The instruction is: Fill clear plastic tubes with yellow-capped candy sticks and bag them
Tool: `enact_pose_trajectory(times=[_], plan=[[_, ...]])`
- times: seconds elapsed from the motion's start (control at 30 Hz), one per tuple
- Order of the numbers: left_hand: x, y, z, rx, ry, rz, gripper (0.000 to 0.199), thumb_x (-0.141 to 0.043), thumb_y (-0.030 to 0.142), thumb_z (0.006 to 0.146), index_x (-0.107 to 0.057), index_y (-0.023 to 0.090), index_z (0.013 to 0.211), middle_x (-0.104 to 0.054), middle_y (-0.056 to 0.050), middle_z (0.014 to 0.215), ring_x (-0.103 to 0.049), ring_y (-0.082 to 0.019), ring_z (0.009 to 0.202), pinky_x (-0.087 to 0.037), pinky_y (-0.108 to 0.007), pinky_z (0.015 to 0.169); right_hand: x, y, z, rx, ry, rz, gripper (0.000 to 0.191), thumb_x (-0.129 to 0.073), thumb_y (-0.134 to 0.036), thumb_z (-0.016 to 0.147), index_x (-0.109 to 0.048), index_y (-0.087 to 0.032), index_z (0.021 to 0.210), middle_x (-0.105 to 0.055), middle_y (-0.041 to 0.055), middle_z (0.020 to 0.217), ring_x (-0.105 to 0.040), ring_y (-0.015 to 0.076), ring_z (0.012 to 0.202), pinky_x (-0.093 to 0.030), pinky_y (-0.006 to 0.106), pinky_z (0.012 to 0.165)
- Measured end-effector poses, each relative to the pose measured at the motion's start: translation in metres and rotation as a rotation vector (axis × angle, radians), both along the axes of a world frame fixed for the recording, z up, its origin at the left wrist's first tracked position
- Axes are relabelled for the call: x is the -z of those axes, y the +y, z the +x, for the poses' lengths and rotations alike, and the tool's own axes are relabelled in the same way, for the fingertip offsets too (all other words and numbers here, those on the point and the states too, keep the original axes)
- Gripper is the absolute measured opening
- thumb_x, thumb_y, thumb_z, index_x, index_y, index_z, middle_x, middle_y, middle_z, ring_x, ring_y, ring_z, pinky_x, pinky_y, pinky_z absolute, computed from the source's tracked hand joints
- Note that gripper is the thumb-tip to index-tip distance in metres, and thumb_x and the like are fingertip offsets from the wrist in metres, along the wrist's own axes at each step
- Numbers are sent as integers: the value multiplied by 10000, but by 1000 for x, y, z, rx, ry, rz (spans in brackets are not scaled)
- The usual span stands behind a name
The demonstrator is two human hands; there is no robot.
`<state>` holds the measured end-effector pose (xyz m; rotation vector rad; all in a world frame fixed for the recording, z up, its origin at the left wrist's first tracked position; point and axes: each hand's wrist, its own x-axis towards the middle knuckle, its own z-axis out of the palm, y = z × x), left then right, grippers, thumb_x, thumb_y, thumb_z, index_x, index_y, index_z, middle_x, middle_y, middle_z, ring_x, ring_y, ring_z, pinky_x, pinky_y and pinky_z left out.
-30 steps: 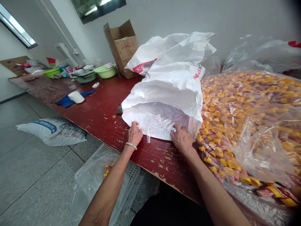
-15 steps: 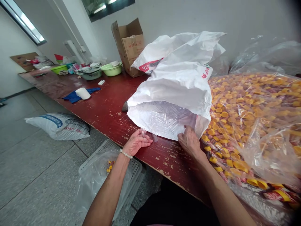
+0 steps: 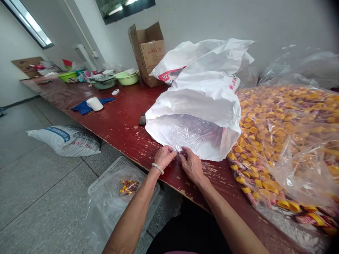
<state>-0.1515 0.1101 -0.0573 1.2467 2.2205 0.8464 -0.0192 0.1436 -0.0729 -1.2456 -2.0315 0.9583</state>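
A white sack lies on its side on the table, its mouth facing me. Inside it are several clear plastic tubes. At the near lip of the mouth, my left hand, with a beaded bracelet at its wrist, is closed in a pinch around a clear tube, mostly hidden by the fingers. My right hand is beside it, thumb and fingers pinched at the same spot. The fingertips of both hands almost meet; what the right one grips is hard to see.
On the right lies a large clear bag of yellow-ringed red pieces. A cardboard box, green basins and a white roll stand on the red table. Below are a plastic-lined crate and a filled sack.
My right hand has left the right side of the sack's mouth and come left to meet my left hand. The left hand has shifted slightly right and turned, its fingers closing.
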Motion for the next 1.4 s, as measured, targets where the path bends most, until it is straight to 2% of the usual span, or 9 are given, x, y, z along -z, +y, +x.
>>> enact_pose_trajectory(times=[0.13, 0.3, 0.43, 0.57, 0.67, 0.77, 0.87, 1.1, 1.4], plan=[[6, -20, 0, 127, -231, 133, 223, -550, 332, 775, -579, 198, 951, -670, -30, 875, -613, -165, 810, -454, -270, 717, 7, -5, 9, -85, 252, -87, 398, -494, -283, 852, -479, -183, 1237, -671, 69, 1045, -640, 178, 908, -488, 340, 840], [16, -28, 8, 266, -649, 379, 558, -688, 225, 686, -493, 211, 1208, -640, -82, 1101, -608, -178, 976, -462, -305, 856, 10, -18, 10, -98, 221, 44, 340, -397, -317, 910, -540, -194, 1194, -568, 106, 1182, -558, 200, 1084, -436, 381, 957], [19, -23, 18, 183, -688, 449, 540, -722, 213, 650, -564, 192, 1166, -649, -79, 1086, -618, -174, 943, -473, -275, 838, 7, -26, 8, -127, 174, 114, 415, -313, -358, 946, -464, -194, 1296, -463, 120, 1209, -517, 183, 1120, -449, 340, 955], [22, -22, 23, -17, -870, 558, 381, -734, 203, 633, -627, 167, 998, -672, -19, 829, -629, -128, 775, -486, -229, 731, -8, -12, 9, -187, 50, 206, 404, -285, -364, 962, -490, -210, 1275, -514, 100, 1168, -529, 179, 1089, -453, 319, 934], [21, -25, 20, -124, -964, 611, 293, -754, 174, 582, -618, 159, 842, -630, 20, 739, -621, -117, 720, -491, -218, 656, -18, 12, 8, -40, -224, 346, 346, -338, -311, 947, -544, -175, 1191, -571, 102, 1143, -526, 225, 1053, -445, 346, 898], [16, -29, 14, -114, -1050, 559, 301, -764, 185, 561, -557, 161, 778, -650, -6, 848, -640, -148, 743, -502, -226, 570, -21, 32, 4, -8, -565, 423, 287, -381, -230, 917, -555, -185, 1141, -613, 96, 1062, -511, 260, 1019, -449, 349, 801], [12, -30, 11, -99, -1061, 506, 358, -775, 196, 551, -517, 165, 798, -659, -52, 1014, -644, -136, 696, -492, -210, 509, -19, 41, 0, -32, -685, 417, 289, -344, -176, 913, -538, -187, 1127, -606, 104, 1042, -502, 258, 1023, -439, 334, 758], [16, -24, 16, -128, -1004, 455, 421, -791, 273, 542, -556, 152, 869, -650, -4, 725, -618, -119, 576, -490, -210, 488, -17, 45, 4, -69, -737, 333, 239, -380, -192, 898, -539, -197, 1077, -589, 94, 1045, -563, 235, 961, -444, 313, 707], [15, -23, 17, -128, -961, 442, 346, -781, 260, 537, -560, 146, 777, -658, -17, 792, -603, -116, 668, -508, -217, 542, -18, 31, 7, 16, -682, 342, 356, -324, -147, 905, -436, -185, 1241, -481, 152, 1209, -570, 243, 949, -448, 333, 679]])
